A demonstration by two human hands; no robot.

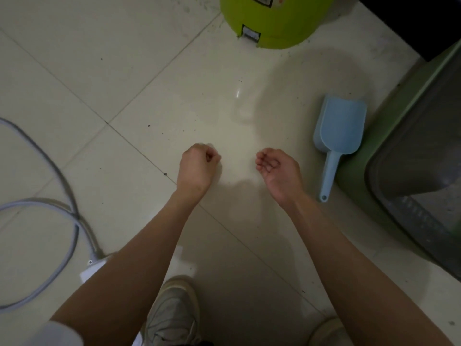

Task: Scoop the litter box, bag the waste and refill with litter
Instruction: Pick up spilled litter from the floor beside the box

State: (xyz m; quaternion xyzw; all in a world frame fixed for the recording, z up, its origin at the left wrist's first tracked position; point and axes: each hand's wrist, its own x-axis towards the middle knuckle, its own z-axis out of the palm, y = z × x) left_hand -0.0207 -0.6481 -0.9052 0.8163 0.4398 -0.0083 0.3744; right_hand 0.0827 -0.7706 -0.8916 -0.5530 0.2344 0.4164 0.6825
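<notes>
Hands empty: left hand (pixel 198 162) clenched in fist, right hand (pixel 278 168) loosely curled, palm up, holding nothing. Scoop (pixel 336 136) flat on floor just right of right hand, against litter box (pixel 374 156) at right edge.

Risks: litter grit on tiles, slip or scatter w/ shoe (pixel 172 310). Cable (pixel 57 196) loops at left, trip hazard near power strip (pixel 93 267).

Green bin (pixel 272 23) ahead, well apart. Path to scoop unobstructed.

Dim, soft-focus view; faint floor (pixel 174 83) glare, shadows.

Glossy tile floor (pixel 139 71); matt plastic scoop (pixel 339 126)
</notes>
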